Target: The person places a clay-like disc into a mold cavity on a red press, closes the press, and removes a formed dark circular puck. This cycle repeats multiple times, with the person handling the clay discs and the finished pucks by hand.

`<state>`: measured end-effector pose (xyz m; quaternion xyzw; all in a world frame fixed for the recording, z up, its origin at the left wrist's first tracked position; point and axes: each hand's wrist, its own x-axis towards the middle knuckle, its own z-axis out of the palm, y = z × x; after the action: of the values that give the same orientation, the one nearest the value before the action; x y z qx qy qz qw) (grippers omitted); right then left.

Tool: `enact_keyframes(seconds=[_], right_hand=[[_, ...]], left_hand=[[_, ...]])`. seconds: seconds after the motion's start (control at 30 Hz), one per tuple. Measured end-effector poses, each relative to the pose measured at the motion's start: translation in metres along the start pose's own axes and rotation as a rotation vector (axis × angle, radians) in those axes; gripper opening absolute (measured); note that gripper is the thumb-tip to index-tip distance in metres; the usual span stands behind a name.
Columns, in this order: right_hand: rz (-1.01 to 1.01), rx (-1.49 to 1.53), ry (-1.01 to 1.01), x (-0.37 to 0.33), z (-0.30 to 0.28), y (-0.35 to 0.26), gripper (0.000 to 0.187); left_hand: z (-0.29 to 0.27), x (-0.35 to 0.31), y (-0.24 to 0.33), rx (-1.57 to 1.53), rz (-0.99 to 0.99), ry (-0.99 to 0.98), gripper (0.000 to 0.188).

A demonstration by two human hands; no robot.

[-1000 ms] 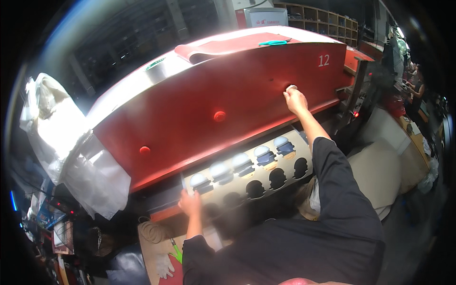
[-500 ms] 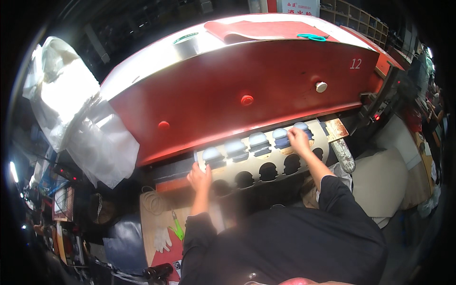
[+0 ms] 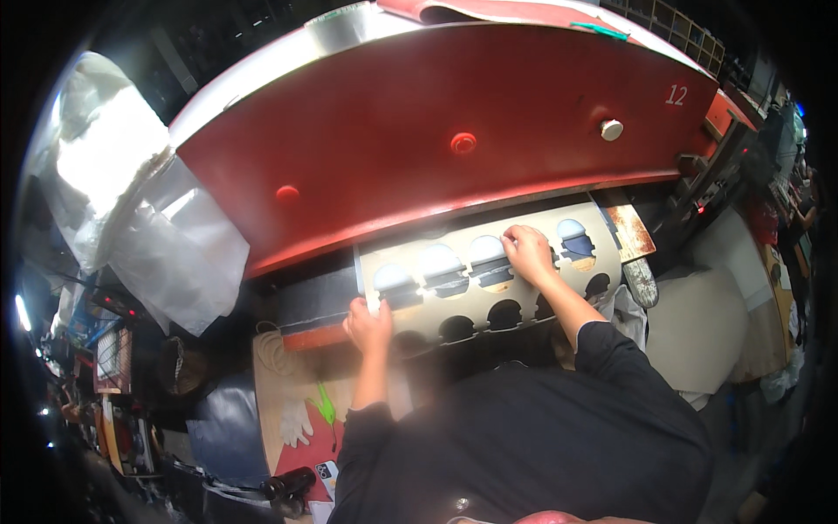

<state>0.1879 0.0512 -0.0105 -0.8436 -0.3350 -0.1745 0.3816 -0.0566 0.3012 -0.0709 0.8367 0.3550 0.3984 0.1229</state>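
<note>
A beige sheet (image 3: 458, 301) with rows of rounded cut-outs is draped over the machine's work surface, its near part curving down. Pale bluish-white dome shapes show at the upper-row openings, such as the dome (image 3: 441, 259); dark holes fill the lower row. My left hand (image 3: 368, 327) is closed at the sheet's left edge, thumb and fingers gripping it. Over the upper row, towards the right, my right hand (image 3: 529, 254) has its fingers bent together and covers one opening. Whatever is in that pinch is hidden.
The red machine panel (image 3: 367, 131) with buttons rises behind the sheet. Crumpled plastic (image 3: 188, 249) hangs at left. Lower left are a white glove (image 3: 295, 424), lime-green snips (image 3: 324, 403) and a phone (image 3: 327, 472). A rusty plate (image 3: 630, 231) adjoins the sheet's right end.
My right hand has moved left along the upper row, uncovering the rightmost opening. My left hand stays at the sheet's left edge. The view has shifted slightly.
</note>
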Motion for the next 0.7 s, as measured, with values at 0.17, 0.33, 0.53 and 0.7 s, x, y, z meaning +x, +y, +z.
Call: enact_keyframes(seconds=[0.17, 0.33, 0.53, 0.7], right_hand=[[0.037, 0.057, -0.147, 0.002, 0.039, -0.05, 0.048], [-0.144, -0.046, -0.18, -0.024, 0.063, -0.117, 0.087], [-0.111, -0.086, -0.141, -0.06, 0.062, -0.134, 0.075], [0.07, 0.433, -0.193, -0.057, 0.031, -0.116, 0.072]], left_hand=[[-0.031, -0.053, -0.007, 0.085, 0.112, 0.112, 0.037], [-0.071, -0.098, -0.007, 0.14, 0.112, 0.047, 0.037], [-0.1, -0.144, -0.008, 0.137, 0.097, 0.017, 0.038], [-0.114, -0.165, -0.007, 0.083, 0.072, 0.0, 0.04]])
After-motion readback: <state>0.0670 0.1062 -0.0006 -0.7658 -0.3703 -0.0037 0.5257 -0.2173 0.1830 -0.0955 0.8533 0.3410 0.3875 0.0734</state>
